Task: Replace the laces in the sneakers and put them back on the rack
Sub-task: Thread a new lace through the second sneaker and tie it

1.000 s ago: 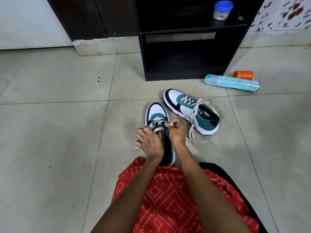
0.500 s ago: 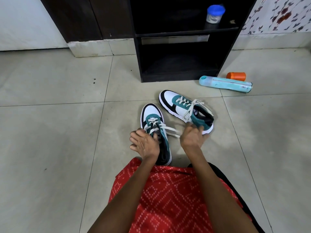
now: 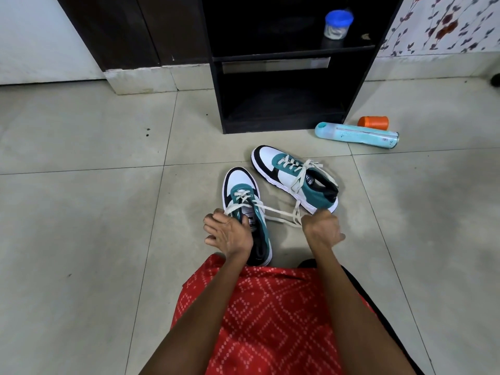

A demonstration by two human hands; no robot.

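Gripping the near sneaker (image 3: pixel 239 182), one of two, is the left hand (image 3: pixel 230 234), while the right hand (image 3: pixel 320 228) pinches its lace (image 3: pixel 244 197).

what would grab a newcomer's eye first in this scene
The right hand holds a cream lace stretched sideways from the near teal-and-white sneaker, which the left hand grips, at the centre of the floor. Just beyond lies the second sneaker, its lace ends loose, in front of the black rack. Red patterned cloth fills the bottom of the view.
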